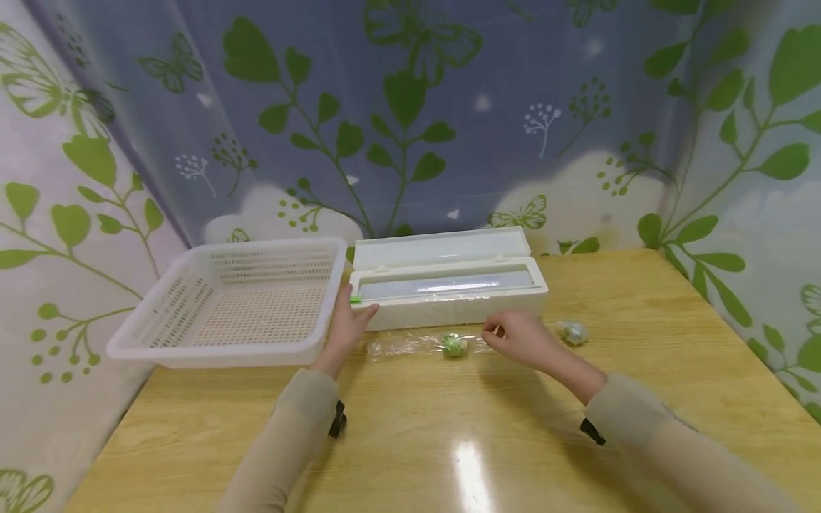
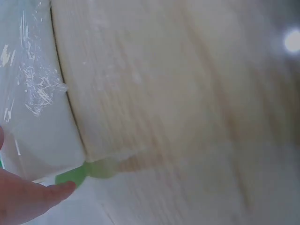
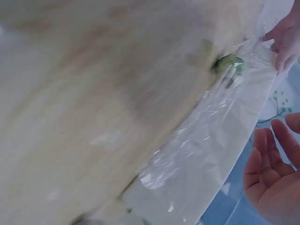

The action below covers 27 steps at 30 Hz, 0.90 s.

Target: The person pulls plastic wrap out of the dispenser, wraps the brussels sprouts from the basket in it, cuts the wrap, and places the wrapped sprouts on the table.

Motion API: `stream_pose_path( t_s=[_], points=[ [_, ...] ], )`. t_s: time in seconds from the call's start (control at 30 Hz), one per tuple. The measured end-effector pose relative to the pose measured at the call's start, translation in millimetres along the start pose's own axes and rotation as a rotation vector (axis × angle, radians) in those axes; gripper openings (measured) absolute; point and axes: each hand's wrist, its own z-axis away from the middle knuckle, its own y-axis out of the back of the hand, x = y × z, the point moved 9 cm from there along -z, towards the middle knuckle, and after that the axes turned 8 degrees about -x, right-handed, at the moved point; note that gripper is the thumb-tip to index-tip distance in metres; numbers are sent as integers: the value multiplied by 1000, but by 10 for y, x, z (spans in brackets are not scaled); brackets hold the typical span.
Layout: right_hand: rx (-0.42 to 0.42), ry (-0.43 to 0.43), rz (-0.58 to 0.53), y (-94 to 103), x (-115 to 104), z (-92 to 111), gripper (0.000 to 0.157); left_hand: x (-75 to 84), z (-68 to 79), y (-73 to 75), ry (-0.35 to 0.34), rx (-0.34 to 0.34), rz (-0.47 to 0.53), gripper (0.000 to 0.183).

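A long white cling film dispenser (image 1: 449,311) stands with its lid (image 1: 442,247) raised, a strip of clear film (image 1: 400,345) hanging over its front onto the table. My left hand (image 1: 346,324) holds the dispenser's left end, its thumb against the front face. Close to the film's right part, my right hand (image 1: 522,338) has loosely bent fingers; in the right wrist view nothing lies between them. On the film sits a small green-and-white rounded lump (image 1: 454,346), also by the dispenser's front in the right wrist view. A film-wrapped lump (image 1: 572,333) lies beyond the right hand.
A white slotted plastic basket (image 1: 314,347) stands left of the dispenser, close beside my left hand. Everything rests on a wooden table (image 1: 410,434). Behind it hangs a blue and white curtain (image 1: 333,64) with green leaves and butterflies. A small green piece (image 1: 355,300) marks the dispenser's left end.
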Motion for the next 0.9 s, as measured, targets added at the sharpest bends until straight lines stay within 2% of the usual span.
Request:
stream_pose_path(
  t_s=[0.17,0.27,0.4,0.57,0.7,0.8,0.87,0.9],
  points=[
    [-29,35,-75,-22,-222,-251,10,-83,-6,4,50,-10,44,70],
    [-35,55,-114,-25,-368,-486,9,-117,-20,19,87,-13,33,71],
    [-21,86,-155,-45,-574,-837,12,-99,-61,59,85,-5,27,72],
    [-63,108,-174,-241,-793,-1194,21,-124,-53,65,88,0,35,72],
    [-76,105,-143,-404,-913,-1423,27,-149,-11,74,88,6,30,70],
    [-74,124,-103,-505,-1018,-1572,26,-188,-23,99,65,25,39,64],
    [-68,134,-81,-565,-1079,-1643,25,-212,-36,112,0,18,77,59],
    [-63,132,-68,-596,-1096,-1671,24,-343,-138,85,-54,26,106,58]
  ],
)
